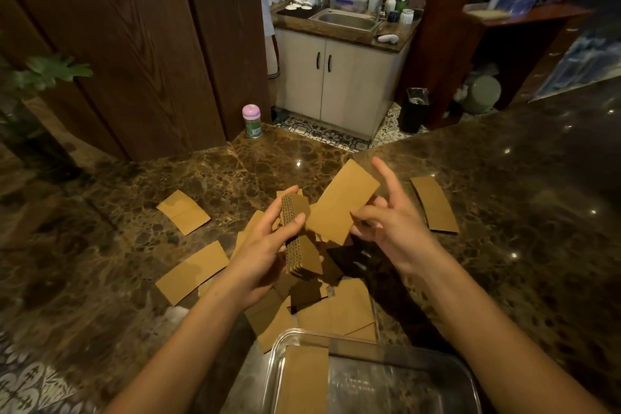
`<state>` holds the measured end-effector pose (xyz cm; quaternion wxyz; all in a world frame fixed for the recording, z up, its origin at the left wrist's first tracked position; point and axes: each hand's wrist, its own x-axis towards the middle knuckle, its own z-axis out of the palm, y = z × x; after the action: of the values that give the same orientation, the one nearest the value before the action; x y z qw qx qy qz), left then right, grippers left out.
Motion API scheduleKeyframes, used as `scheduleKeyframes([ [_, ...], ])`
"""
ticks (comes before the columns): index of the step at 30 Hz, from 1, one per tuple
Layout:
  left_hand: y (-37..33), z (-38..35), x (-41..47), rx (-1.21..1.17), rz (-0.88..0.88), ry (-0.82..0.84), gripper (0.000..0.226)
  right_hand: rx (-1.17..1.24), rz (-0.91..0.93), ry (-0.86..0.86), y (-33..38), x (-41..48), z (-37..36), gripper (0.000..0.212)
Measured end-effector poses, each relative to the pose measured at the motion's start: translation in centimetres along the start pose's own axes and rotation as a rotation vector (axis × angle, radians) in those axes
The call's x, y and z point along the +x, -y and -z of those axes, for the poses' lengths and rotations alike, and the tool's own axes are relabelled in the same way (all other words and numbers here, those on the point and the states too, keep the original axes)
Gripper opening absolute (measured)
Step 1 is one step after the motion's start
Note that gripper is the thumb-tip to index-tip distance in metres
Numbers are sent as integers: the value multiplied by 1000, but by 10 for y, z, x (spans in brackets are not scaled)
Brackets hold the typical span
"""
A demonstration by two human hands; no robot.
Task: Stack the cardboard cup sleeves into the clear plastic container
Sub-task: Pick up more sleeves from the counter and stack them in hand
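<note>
We are looking down at a dark brown marble tabletop [504, 211] in a room with wood-panelled walls; beyond it a sink [346, 20] is sitting in a counter above white cabinet doors, with a black waste bin [415, 109] on the patterned floor beside them. A small green bottle with a pink cap [252, 121] is standing at the far edge of the tabletop, near the wood panel.

Flat cardboard cup sleeves are lying scattered across the tabletop: one [183, 211] off to the left, another [193, 272] nearer us on the left, one [435, 205] apart on the right, and a loose heap [339, 309] in the middle beneath our hands.

Our left hand [265, 255] is gripping a thick stack of sleeves [297, 238] on edge, thumb pressing one face and fingers wrapping the other, so the corrugated ends are facing us. Our right hand [393, 228] is pinching a single sleeve [342, 201] at its lower corner between thumb and middle fingers, with the forefinger pointing up and free. That sleeve is tilting up just beside the stack, almost touching it.

The clear plastic container [467, 380] is sitting at the near edge, right below our forearms. One sleeve [302, 380] is lying flat in its left side; the rest of its floor is showing bare.
</note>
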<state>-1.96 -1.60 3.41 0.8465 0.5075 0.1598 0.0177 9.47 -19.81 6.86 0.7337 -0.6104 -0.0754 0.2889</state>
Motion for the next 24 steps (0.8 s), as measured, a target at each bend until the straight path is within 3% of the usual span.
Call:
scheduleKeyframes([
  [3,-3,-14,-7,35,-69,43,57,144,26,-74,15,-12,-12,52],
  [7,-4,-28,-18,103,-194,38,63,292,19,-361,17,-23,-19,14],
  [13,-2,-45,-29,171,-350,12,74,354,30,-403,8,-51,-22,32],
  [18,5,-52,-34,180,-428,-1,73,334,-11,-477,3,-68,-19,21],
  [21,7,-57,-35,199,-437,-15,74,157,-12,-427,-3,-75,-17,10],
  [24,5,-62,-36,189,-426,-65,70,-25,-8,-289,-9,-83,-14,17],
])
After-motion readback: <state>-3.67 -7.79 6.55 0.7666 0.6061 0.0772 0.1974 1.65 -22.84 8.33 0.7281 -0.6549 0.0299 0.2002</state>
